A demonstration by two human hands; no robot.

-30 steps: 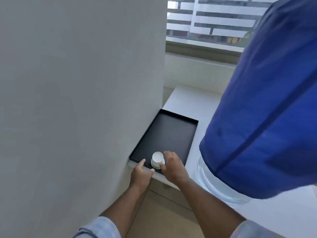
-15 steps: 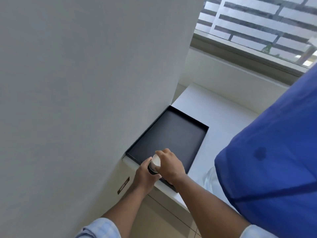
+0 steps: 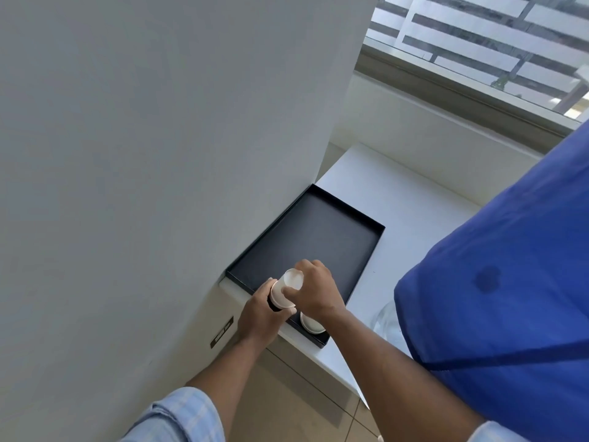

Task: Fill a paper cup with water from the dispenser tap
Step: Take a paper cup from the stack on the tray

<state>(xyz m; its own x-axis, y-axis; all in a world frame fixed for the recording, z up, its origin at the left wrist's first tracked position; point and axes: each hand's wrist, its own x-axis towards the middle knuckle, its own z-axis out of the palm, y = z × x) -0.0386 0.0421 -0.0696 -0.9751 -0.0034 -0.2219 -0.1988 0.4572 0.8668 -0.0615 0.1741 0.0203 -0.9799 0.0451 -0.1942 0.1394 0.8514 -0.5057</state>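
Observation:
A white paper cup (image 3: 288, 287) is held upside down and tilted just above the near corner of the black tray (image 3: 318, 231). My right hand (image 3: 314, 291) pinches its upper end. My left hand (image 3: 258, 317) is closed around its lower rim, where something dark shows that I cannot make out. A second white paper cup (image 3: 310, 325) stands upside down on the tray's near corner, partly behind my right wrist. The large water bottle under a blue cover (image 3: 510, 282) fills the right side. No tap is in view.
The tray lies on a white counter (image 3: 398, 199), pushed against a grey wall (image 3: 159, 154) on the left. A window (image 3: 478, 43) runs along the back. Beige floor tiles (image 3: 287, 403) show below the counter's front edge.
The cup has come up off the tray between both hands and tilted. A second upside-down cup now shows on the tray's corner. The camera has shifted slightly.

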